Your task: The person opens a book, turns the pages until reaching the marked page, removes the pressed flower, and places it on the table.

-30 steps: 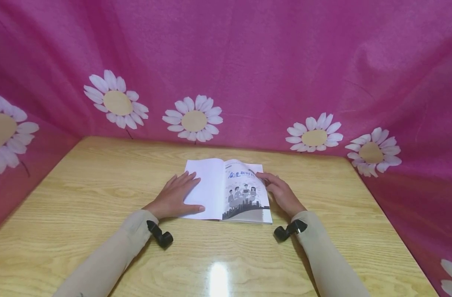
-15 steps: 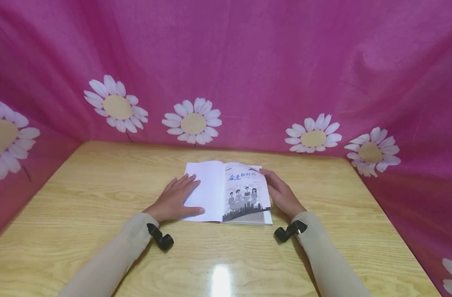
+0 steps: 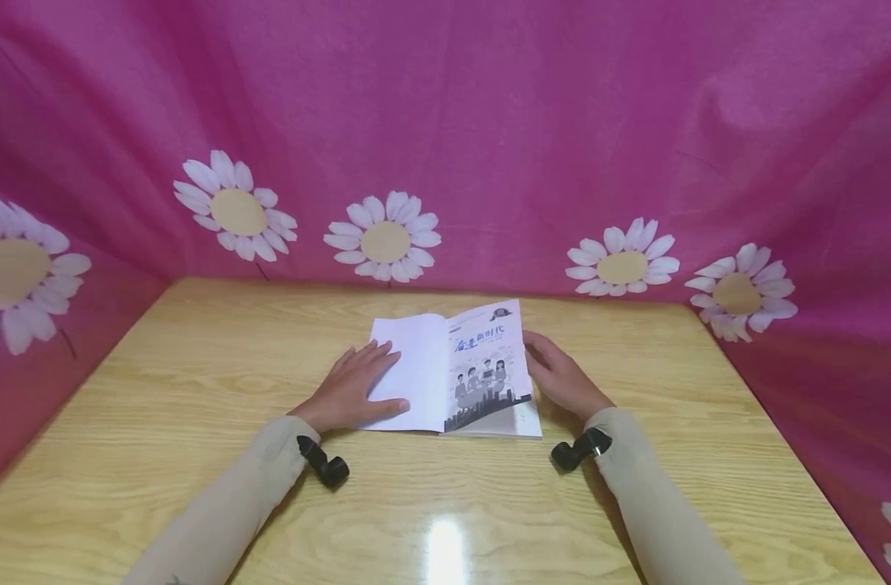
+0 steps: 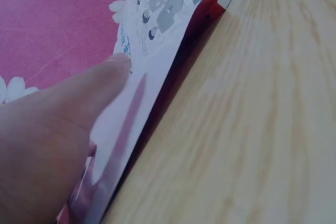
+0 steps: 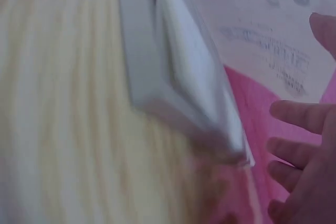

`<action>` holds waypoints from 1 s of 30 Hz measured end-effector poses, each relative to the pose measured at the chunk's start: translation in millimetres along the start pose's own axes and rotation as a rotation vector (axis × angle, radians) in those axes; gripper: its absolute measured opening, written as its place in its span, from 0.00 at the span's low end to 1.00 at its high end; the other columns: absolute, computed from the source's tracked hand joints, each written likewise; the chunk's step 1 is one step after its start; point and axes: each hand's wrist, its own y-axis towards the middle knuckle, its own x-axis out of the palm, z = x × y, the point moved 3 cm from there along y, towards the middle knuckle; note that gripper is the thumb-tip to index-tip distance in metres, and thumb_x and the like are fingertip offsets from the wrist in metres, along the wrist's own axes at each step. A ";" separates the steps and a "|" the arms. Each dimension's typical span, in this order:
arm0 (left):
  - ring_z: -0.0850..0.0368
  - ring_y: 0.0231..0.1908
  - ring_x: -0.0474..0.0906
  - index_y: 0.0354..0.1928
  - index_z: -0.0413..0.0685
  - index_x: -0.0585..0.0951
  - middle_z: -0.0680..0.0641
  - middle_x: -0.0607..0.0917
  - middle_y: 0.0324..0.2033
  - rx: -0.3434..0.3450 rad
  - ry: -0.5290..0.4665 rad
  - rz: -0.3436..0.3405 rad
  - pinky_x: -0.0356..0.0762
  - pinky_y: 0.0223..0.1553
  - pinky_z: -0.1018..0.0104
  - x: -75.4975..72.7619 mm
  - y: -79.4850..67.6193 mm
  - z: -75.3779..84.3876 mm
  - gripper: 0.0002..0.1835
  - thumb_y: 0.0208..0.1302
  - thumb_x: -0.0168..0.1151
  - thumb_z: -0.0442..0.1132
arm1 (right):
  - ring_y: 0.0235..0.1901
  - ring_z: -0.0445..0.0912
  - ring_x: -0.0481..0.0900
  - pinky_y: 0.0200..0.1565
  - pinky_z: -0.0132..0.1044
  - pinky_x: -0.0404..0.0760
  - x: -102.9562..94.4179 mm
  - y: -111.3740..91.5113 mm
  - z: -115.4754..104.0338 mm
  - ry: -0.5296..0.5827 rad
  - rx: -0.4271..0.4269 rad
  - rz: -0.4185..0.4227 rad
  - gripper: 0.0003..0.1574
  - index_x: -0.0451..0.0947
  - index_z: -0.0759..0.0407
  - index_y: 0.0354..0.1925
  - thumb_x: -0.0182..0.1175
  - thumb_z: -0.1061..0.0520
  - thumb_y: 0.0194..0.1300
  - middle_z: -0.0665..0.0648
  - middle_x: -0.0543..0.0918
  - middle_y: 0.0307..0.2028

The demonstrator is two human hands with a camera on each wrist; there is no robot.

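A paperback book (image 3: 419,366) lies open on the wooden table. My left hand (image 3: 354,386) rests on its blank left side, fingers spread and thumb stretched toward the spine. The left wrist view shows that thumb (image 4: 79,98) over the paper, with a red outer cover underneath. On the right, the printed title page (image 3: 482,349), with blue lettering and grey figures, tilts up off the pages below. My right hand (image 3: 562,378) is at its right edge. In the right wrist view, the fingers (image 5: 299,116) are fairly straight and apart, beside the raised page and the thick page block (image 5: 147,77).
The light wood table (image 3: 431,487) surrounds the book. A pink cloth (image 3: 489,122) with white daisies hangs behind the table and along both sides. Black wrist cameras sit on both sleeves.
The title page has lifted, its top right corner rising and its curved right edge straightening. My right hand stays beside that edge; my left hand keeps its place on the left side.
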 end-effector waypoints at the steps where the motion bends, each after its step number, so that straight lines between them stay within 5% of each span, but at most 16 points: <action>1: 0.51 0.75 0.40 0.74 0.54 0.58 0.50 0.52 0.75 0.001 -0.006 0.005 0.33 0.72 0.48 0.3 -0.1 -0.2 0.49 0.58 0.48 0.76 | 0.72 0.50 0.53 0.70 0.52 0.51 0.7 -0.7 -3.9 0.001 -0.011 -0.012 0.34 0.61 0.45 0.71 0.48 0.37 0.72 0.51 0.62 0.70; 9: 0.50 0.74 0.42 0.73 0.54 0.62 0.50 0.55 0.74 -0.005 -0.084 0.054 0.34 0.72 0.47 -1.5 0.4 0.4 0.35 0.73 0.30 0.65 | 0.73 0.43 0.49 0.72 0.51 0.32 21.4 -5.9 -39.3 0.013 -0.091 -0.130 0.33 0.58 0.39 0.72 0.47 0.39 0.73 0.44 0.61 0.71; 18: 0.48 0.74 0.41 0.71 0.52 0.66 0.45 0.53 0.75 -0.031 -0.163 0.093 0.36 0.72 0.48 0.1 0.5 -3.0 0.34 0.75 0.28 0.62 | 0.72 0.52 0.53 0.70 0.59 0.35 51.8 -12.5 -66.6 -0.097 -0.259 -0.198 0.34 0.61 0.55 0.71 0.45 0.41 0.75 0.55 0.66 0.69; 30: 0.46 0.73 0.49 0.70 0.50 0.67 0.42 0.59 0.72 -0.069 -0.255 0.121 0.41 0.72 0.49 -4.2 4.6 -2.3 0.35 0.76 0.22 0.59 | 0.72 0.51 0.54 0.72 0.53 0.39 69.3 -20.4 -74.3 -0.121 -0.255 -0.221 0.37 0.61 0.57 0.71 0.47 0.39 0.73 0.55 0.65 0.69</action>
